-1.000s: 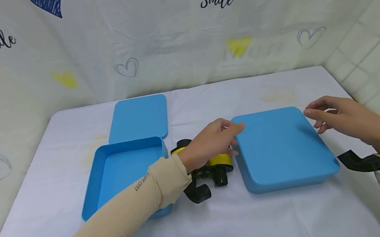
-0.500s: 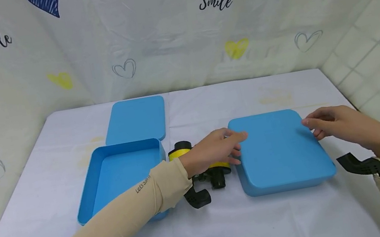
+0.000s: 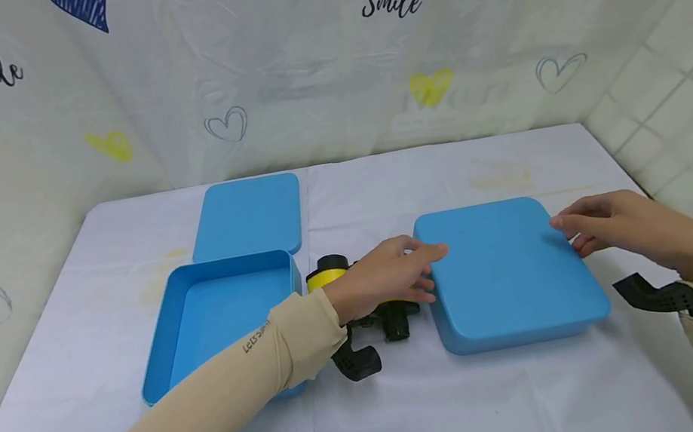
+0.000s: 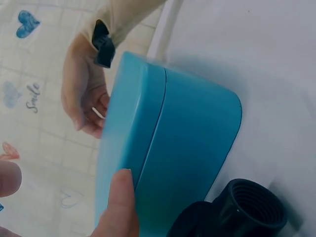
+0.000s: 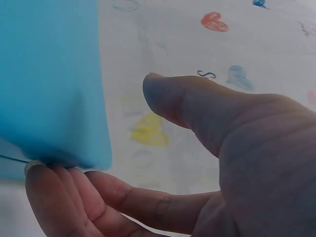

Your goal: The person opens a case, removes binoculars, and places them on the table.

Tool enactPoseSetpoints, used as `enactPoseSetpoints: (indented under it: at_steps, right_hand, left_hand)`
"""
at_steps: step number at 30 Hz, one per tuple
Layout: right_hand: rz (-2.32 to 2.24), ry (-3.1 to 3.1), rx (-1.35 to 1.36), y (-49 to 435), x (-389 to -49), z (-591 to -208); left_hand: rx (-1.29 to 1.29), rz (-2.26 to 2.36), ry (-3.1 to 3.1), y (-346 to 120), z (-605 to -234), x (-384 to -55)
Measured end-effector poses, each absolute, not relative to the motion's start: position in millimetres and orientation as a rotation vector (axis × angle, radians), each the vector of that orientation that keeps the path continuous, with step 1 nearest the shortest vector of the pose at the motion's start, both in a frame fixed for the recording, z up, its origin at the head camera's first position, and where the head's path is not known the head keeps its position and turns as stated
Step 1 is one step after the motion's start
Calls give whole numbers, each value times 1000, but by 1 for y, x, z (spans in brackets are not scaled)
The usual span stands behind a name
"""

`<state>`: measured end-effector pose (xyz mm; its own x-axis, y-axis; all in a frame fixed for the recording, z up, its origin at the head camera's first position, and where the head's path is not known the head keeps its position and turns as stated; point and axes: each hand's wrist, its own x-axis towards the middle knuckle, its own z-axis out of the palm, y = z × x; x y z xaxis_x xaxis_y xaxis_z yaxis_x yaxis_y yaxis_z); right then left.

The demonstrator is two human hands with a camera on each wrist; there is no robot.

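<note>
A blue box with its lid on (image 3: 509,280) sits right of the table's middle. My left hand (image 3: 384,278) is at its left side; in the left wrist view a finger (image 4: 118,202) touches the side by the lid seam, the thumb apart. At the right side is my right hand (image 3: 631,233); the right wrist view has bent fingers (image 5: 54,197) against the lid's edge, the thumb (image 5: 173,96) held away. Yellow and black binoculars (image 3: 328,277) lie left of the box, partly hidden under my left hand. Their black eyepiece (image 4: 252,207) appears in the left wrist view.
An uncovered blue box (image 3: 164,338) stands on the left, partly behind my left sleeve (image 3: 216,421). Just behind it lies a flat blue lid (image 3: 250,217). Black curved pieces, such as the one (image 3: 656,298) at my right cuff, stick out from both cuffs. A patterned curtain hangs behind the table.
Over the last second my right hand has moved left and lower, up to the box's right edge. My left hand has come slightly lower against the left side. Box and lid stay together.
</note>
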<state>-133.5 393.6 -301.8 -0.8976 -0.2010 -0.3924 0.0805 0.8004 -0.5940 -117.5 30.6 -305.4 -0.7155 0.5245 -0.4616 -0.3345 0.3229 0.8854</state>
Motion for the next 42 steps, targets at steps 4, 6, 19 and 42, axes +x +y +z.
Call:
enactPoseSetpoints:
  at_steps: [4, 6, 19, 42]
  right_hand:
    - [-890, 2510, -88, 393, -136, -304]
    - [-904, 2497, -82, 393, -138, -306]
    - [-880, 2496, -62, 394, -141, -313]
    - [-975, 2429, -66, 393, -140, -321]
  left_hand:
    - [153, 1475, 1872, 31, -307, -117]
    - [141, 1474, 1879, 32, -308, -117]
    - [49, 1518, 1840, 40, -307, -114]
    - [-117, 1590, 1796, 47, -300, -100]
